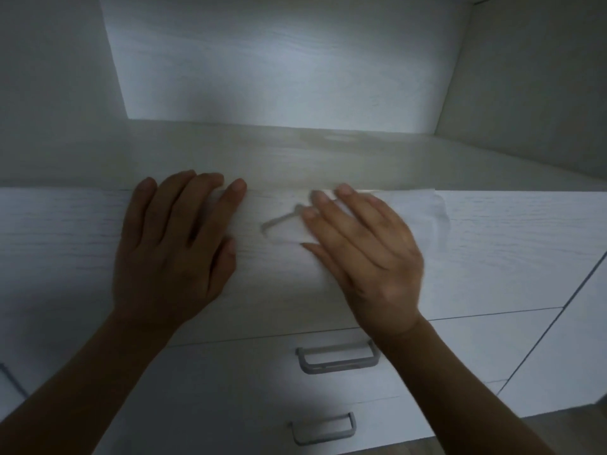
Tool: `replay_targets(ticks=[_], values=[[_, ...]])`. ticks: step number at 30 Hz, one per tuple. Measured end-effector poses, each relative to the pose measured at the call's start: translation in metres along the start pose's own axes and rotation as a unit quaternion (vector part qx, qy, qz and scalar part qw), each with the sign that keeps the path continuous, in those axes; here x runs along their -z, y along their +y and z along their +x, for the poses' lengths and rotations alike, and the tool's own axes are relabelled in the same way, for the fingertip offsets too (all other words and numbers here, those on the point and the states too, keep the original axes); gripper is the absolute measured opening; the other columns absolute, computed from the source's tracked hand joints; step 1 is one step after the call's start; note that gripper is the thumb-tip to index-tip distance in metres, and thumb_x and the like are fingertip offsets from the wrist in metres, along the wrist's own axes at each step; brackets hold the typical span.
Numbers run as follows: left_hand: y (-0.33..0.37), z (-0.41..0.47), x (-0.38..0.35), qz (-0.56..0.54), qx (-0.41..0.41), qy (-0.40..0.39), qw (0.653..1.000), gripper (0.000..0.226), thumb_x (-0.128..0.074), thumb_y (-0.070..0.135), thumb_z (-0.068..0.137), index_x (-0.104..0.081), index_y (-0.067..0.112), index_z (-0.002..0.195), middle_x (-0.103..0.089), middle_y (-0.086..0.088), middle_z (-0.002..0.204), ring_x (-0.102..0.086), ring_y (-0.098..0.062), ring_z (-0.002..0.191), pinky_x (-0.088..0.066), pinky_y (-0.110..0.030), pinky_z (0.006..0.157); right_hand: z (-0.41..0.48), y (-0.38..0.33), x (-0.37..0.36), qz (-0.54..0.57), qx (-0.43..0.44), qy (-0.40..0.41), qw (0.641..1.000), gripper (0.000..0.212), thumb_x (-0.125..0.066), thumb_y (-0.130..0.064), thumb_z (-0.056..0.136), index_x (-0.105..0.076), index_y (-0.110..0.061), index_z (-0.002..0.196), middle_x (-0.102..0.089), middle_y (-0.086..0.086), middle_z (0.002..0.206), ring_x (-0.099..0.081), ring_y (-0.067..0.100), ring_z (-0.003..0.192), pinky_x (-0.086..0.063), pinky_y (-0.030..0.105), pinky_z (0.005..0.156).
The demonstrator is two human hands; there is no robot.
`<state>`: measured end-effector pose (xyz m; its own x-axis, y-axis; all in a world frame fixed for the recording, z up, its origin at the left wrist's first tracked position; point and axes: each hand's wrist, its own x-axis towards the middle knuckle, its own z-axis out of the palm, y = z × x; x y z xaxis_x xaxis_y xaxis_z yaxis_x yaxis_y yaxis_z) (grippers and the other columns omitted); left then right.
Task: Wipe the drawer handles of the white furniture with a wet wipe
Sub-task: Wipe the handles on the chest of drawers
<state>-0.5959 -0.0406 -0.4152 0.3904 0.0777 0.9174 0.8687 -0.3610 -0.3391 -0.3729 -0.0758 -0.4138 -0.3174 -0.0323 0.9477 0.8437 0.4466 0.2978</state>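
Observation:
White furniture with stacked drawers fills the view. My left hand (174, 244) lies flat with straight fingers on the front of the top drawer (59, 244), fingertips at its upper edge. My right hand (364, 254) presses a white wet wipe (417, 208) against the same drawer front, over the right part of the grey top handle (277, 223); only the handle's left end shows. The wipe spreads out to the right of that hand. Lower down are a second grey handle (338, 359) and a third grey handle (323, 431).
Above the drawers a white shelf surface (295, 152) runs back into an open recess with white walls. A cabinet panel (578, 339) stands at the right. A strip of wooden floor (565, 428) shows at the bottom right.

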Motion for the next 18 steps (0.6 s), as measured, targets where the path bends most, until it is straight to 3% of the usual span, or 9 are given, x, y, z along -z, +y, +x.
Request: replay_targets(ticks=[6,11,15,18], values=[[0.0,0.0,0.001,0.006,-0.002,-0.007,1.0,0.045,-0.04,0.023,0.1,-0.047,0.005,0.141,-0.05,-0.021,0.131,-0.045,-0.039,0.121,-0.025,-0.048,0.112,0.005,-0.01,-0.008,-0.028,0.022,-0.009,0.999,0.033,-0.054,-0.035,0.099,-0.063,-0.012,0.12,-0.063,0.006,0.123,-0.057,0.025,0.12,-0.043,0.038,0.105],[0.001,0.0,0.0,0.011,0.002,-0.001,1.0,0.045,-0.04,0.021,0.1,-0.048,0.005,0.14,-0.056,-0.023,0.128,-0.046,-0.039,0.121,-0.026,-0.048,0.111,-0.008,0.003,0.006,-0.033,-0.029,0.01,0.999,0.029,-0.057,-0.027,0.099,-0.058,-0.014,0.125,-0.059,0.003,0.125,-0.056,0.022,0.12,-0.039,0.037,0.107],[0.0,0.0,0.001,0.009,-0.003,-0.002,1.0,0.045,-0.042,0.021,0.099,-0.048,0.004,0.14,-0.056,-0.024,0.128,-0.046,-0.04,0.121,-0.025,-0.049,0.112,0.006,-0.013,-0.012,-0.001,-0.004,0.018,1.0,0.022,-0.061,-0.024,0.096,-0.068,-0.01,0.112,-0.067,0.006,0.117,-0.061,0.023,0.115,-0.043,0.037,0.104],[-0.001,0.0,0.001,0.002,-0.006,-0.002,1.0,0.045,-0.043,0.02,0.098,-0.048,0.003,0.139,-0.053,-0.023,0.13,-0.046,-0.041,0.121,-0.024,-0.048,0.112,0.0,-0.001,-0.001,0.017,0.006,0.013,1.0,0.022,-0.062,-0.021,0.096,-0.067,-0.012,0.116,-0.065,0.006,0.118,-0.06,0.022,0.116,-0.042,0.036,0.105]])
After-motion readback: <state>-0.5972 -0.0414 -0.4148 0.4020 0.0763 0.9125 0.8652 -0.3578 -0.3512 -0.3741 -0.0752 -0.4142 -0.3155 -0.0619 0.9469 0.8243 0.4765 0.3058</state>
